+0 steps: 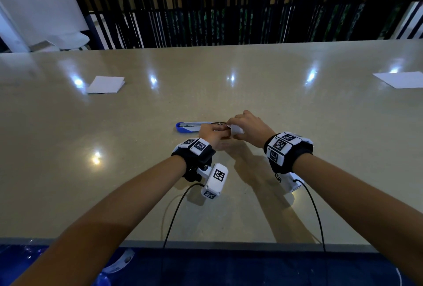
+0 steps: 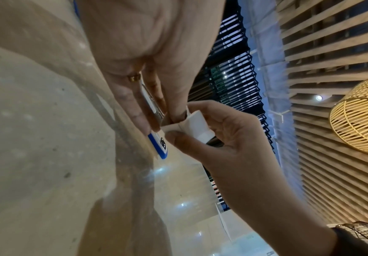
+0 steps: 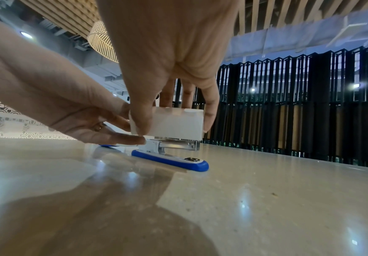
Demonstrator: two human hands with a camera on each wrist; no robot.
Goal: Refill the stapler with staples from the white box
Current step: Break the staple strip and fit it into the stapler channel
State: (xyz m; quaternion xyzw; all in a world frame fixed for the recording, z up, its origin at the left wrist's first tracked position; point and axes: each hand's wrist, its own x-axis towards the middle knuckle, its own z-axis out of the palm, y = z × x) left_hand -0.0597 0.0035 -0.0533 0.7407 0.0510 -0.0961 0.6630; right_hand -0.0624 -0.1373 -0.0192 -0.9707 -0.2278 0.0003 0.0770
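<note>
A blue and white stapler (image 1: 190,126) lies opened out flat on the beige table (image 1: 229,84); its blue base (image 3: 172,161) and metal staple channel (image 3: 178,145) show in the right wrist view. My right hand (image 1: 239,126) holds the small white box (image 3: 174,121) by its sides just above the channel. My left hand (image 2: 174,116) reaches in from the left, thumb and forefinger pinching at the box's open end (image 2: 172,127), while another finger rests on the stapler. No staples are visible; the box's inside is hidden.
A folded white paper (image 1: 106,84) lies at the far left of the table and another sheet (image 1: 400,79) at the far right. Black cables (image 1: 174,214) run from my wrists over the near table edge. A dark slatted screen stands behind the table.
</note>
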